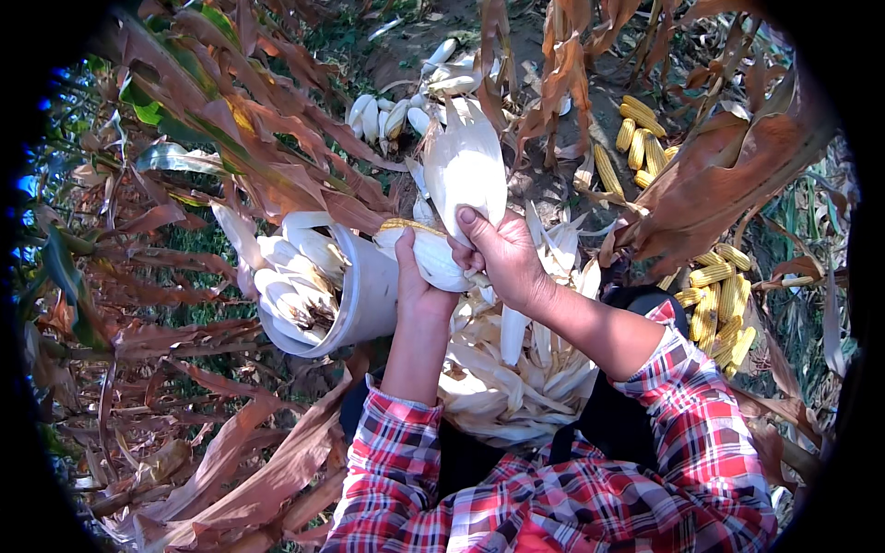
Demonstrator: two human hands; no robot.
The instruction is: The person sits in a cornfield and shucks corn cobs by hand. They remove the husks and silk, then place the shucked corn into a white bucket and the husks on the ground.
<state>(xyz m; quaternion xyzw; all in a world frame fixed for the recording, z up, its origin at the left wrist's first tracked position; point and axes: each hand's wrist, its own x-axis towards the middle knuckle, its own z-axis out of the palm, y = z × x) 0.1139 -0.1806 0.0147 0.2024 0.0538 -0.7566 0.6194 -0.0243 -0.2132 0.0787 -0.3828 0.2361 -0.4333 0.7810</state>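
My left hand (422, 280) grips an ear of corn (432, 259), its pale husk partly open and yellow kernels showing along the upper edge. My right hand (501, 256) pinches a broad, pale husk leaf (470, 166) between thumb and fingers, just right of the ear; the leaf stands up and away from it. The husk's join to the ear is partly hidden by my right fingers. Under both hands lies a heap of loose dry husks (518, 387). Left of my left hand, a white plastic bucket (370, 290) leans on its side, filled with unhusked ears (297, 276).
Husked yellow cobs lie in two piles at the right, one farther off (646, 145) and one beside my right arm (722, 304). Unhusked ears (384, 121) lie on the soil ahead. Dry corn leaves (733, 186) hang close on both sides.
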